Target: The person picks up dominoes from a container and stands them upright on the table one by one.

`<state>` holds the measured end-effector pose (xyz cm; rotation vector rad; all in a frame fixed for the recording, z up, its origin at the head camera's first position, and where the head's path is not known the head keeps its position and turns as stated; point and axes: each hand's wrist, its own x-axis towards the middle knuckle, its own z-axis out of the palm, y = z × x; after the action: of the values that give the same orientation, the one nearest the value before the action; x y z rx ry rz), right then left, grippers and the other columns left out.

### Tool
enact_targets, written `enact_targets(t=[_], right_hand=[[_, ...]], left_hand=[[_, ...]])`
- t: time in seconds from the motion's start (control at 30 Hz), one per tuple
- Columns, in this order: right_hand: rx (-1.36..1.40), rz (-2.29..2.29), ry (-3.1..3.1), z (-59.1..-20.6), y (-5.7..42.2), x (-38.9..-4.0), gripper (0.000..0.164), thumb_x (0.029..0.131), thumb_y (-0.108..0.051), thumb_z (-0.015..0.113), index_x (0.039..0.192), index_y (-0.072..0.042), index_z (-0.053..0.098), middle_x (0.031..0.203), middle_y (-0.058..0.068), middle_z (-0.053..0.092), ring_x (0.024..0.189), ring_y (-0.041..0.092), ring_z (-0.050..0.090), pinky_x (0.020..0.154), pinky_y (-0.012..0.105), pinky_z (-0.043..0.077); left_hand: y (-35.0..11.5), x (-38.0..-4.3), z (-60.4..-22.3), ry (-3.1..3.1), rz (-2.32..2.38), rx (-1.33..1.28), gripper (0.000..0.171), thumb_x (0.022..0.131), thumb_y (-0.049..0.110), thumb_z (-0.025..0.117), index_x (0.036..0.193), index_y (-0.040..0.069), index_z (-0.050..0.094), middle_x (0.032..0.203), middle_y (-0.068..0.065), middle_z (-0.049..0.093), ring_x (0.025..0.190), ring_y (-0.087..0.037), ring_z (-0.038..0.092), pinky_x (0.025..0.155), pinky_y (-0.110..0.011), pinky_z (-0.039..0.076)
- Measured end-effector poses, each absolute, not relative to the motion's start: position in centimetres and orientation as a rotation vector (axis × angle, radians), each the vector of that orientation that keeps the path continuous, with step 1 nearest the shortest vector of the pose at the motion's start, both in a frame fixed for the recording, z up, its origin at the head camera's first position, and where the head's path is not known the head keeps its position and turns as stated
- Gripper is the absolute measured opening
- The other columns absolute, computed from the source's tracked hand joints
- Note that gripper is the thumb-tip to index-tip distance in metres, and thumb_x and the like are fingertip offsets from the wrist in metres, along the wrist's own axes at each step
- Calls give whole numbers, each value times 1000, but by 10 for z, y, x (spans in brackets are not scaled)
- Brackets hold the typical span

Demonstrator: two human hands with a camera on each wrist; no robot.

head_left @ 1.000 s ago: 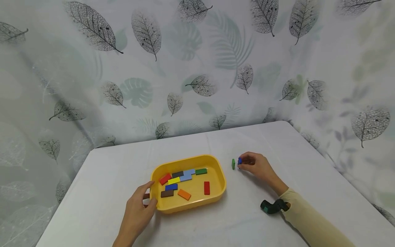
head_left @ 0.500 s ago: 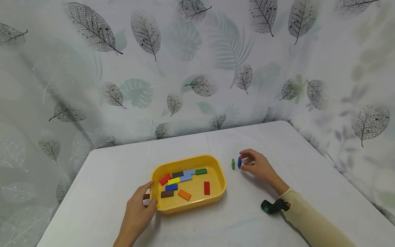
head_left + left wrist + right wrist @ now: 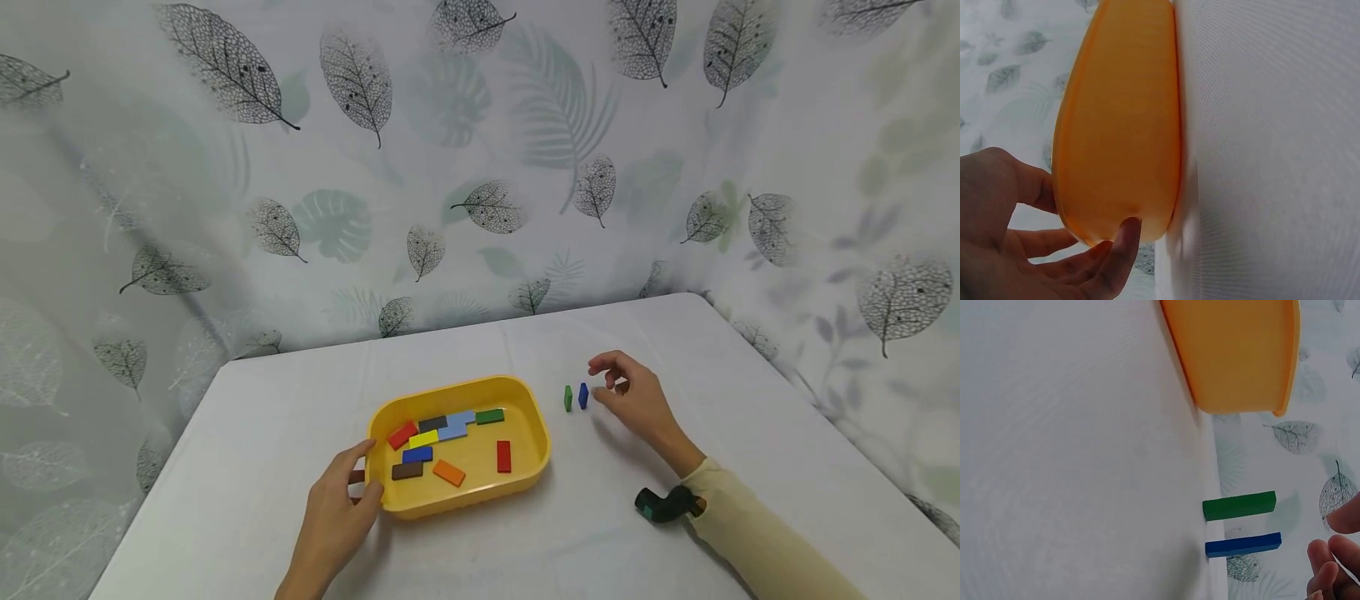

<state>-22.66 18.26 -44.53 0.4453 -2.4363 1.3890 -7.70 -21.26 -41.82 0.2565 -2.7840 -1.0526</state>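
My left hand holds the left end of a yellow plastic tray, thumb at the near corner and fingers along the end wall. In the left wrist view its fingertips press on the tray's outside. To the right of the tray, a green domino block and a blue domino block stand upright on the table, side by side with a narrow gap. My right hand hovers just right of the blue block, thumb and index finger apart, holding nothing. The right wrist view shows its fingertips off the blue block's top.
Several flat blocks lie in the tray, among them a yellow one, an orange one, a red one and a brown one. A white cloth covers the table. Leaf-patterned curtains hang behind it.
My right hand has released the blue block, leaving it standing beside the green one, and has drawn back slightly up and right with fingers spread. The left hand and tray have stayed put.
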Motion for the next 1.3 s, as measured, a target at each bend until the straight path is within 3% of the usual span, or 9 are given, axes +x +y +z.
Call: enact_targets(t=[0.27, 0.7, 1.3], right_hand=[[552, 1309, -2345, -432, 169, -217, 25, 88, 3, 75, 111, -4, 69, 95, 6, 69, 80, 21, 54, 67, 24, 46], [702, 1376, -2352, -417, 146, -205, 23, 88, 2, 73, 108, -10, 70, 93, -2, 69, 77, 20, 59, 67, 28, 52], [1221, 1293, -2613, -409, 72, -189, 22, 91, -2, 77, 113, 0, 73, 103, 11, 71, 86, 17, 64, 77, 30, 58]], left_hand=[[-221, -85, -418, -2767, -1059, 184, 55, 96, 9, 66, 149, 8, 54, 146, -16, 55, 113, -33, 65, 86, -46, 59], [-231, -105, -417, -2763, -1096, 138, 56, 99, 11, 66, 152, 7, 50, 146, -16, 55, 113, -33, 65, 88, -47, 58], [-230, -101, -415, -2799, -1104, 216, 64, 98, 13, 65, 156, 3, 40, 144, -20, 55, 110, -33, 66, 82, -42, 60]])
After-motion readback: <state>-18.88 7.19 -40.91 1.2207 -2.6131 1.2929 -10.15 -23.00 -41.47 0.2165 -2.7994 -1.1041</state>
